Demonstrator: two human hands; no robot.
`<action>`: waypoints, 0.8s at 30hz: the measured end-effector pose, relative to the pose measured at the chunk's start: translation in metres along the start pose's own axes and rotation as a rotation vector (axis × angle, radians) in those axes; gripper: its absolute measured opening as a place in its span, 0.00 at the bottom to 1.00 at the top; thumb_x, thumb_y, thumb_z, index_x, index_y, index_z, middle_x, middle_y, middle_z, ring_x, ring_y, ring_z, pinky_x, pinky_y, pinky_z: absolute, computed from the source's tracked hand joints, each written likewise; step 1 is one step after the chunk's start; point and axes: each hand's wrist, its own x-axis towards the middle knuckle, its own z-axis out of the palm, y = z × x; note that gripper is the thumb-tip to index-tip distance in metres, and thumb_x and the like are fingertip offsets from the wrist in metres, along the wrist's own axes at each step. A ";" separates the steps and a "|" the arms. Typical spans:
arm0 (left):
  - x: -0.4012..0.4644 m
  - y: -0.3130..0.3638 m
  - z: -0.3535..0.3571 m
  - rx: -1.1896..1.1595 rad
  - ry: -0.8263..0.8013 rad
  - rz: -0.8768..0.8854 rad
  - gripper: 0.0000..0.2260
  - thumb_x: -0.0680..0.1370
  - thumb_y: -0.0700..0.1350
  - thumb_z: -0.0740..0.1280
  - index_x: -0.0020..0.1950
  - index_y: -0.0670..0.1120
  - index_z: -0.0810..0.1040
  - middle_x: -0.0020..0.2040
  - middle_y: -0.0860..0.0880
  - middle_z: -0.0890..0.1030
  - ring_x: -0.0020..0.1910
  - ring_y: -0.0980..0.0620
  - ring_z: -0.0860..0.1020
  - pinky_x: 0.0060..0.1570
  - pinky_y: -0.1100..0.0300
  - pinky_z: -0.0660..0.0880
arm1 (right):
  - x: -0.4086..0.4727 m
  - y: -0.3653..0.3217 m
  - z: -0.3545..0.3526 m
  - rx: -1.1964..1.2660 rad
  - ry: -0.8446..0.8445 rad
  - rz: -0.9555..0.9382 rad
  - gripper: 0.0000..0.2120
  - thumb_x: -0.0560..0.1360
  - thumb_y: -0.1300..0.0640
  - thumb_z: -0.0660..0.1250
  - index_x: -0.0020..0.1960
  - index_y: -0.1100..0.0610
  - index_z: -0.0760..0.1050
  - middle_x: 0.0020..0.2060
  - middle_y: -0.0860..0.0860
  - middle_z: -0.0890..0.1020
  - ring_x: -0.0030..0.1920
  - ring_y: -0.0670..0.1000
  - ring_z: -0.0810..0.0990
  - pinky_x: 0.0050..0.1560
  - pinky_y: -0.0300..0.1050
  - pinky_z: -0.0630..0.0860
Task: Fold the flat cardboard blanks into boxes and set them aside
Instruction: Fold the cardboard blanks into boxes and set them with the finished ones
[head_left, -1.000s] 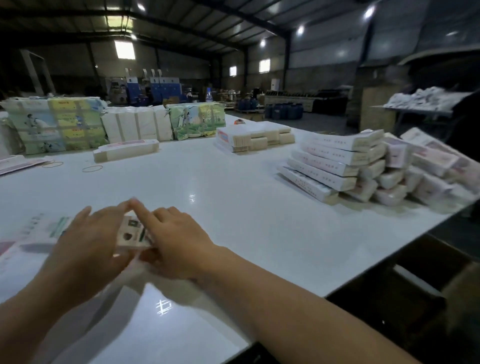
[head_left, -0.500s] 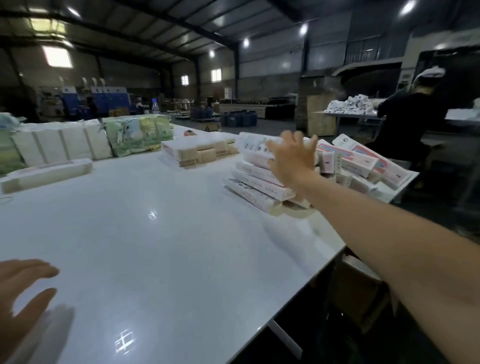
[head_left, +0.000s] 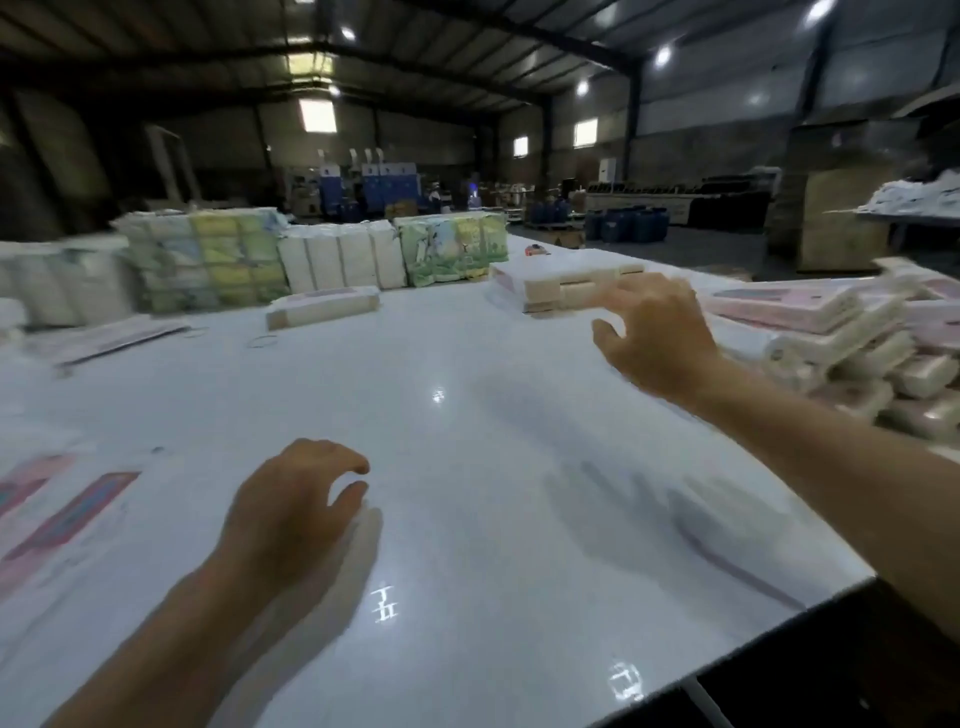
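My right hand (head_left: 657, 338) hovers empty over the white table (head_left: 467, 467), fingers loosely spread, just left of the pile of folded pink-and-white boxes (head_left: 841, 343) at the right edge. My left hand (head_left: 296, 504) floats low over the table near me, fingers loosely curled, holding nothing. Flat printed blanks (head_left: 57, 514) lie at the near left, to the left of that hand. The view is blurred.
Along the far side stand bundled stacks of blanks (head_left: 208, 260), white bundles (head_left: 343, 254) and a green printed bundle (head_left: 452, 249). A single folded box (head_left: 322, 306) and a low stack of boxes (head_left: 566, 280) lie mid-table. The table's front right edge (head_left: 779, 623) drops to dark floor.
My right hand has drawn back empty from the box pile toward the table's middle. My left hand has come forward into view. The view has swung back left.
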 end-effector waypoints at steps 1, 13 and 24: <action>0.000 0.003 0.002 0.014 -0.023 -0.040 0.07 0.75 0.42 0.68 0.51 0.49 0.82 0.53 0.52 0.81 0.56 0.49 0.76 0.54 0.56 0.70 | -0.007 -0.032 0.009 0.113 -0.045 -0.105 0.13 0.75 0.58 0.66 0.58 0.55 0.80 0.56 0.56 0.82 0.57 0.59 0.77 0.61 0.54 0.69; -0.008 -0.029 0.004 0.106 -0.187 -0.126 0.12 0.78 0.44 0.58 0.53 0.49 0.80 0.49 0.50 0.77 0.52 0.50 0.73 0.43 0.58 0.67 | -0.061 -0.179 0.103 0.420 -0.434 -0.328 0.12 0.79 0.54 0.60 0.56 0.49 0.80 0.56 0.45 0.78 0.56 0.47 0.72 0.52 0.43 0.71; 0.003 -0.153 -0.095 0.413 -0.490 -0.969 0.39 0.66 0.69 0.69 0.66 0.43 0.69 0.65 0.40 0.68 0.62 0.41 0.68 0.60 0.49 0.71 | -0.062 -0.179 0.098 0.494 -0.435 -0.285 0.10 0.78 0.58 0.62 0.52 0.51 0.81 0.53 0.42 0.78 0.56 0.46 0.72 0.51 0.39 0.67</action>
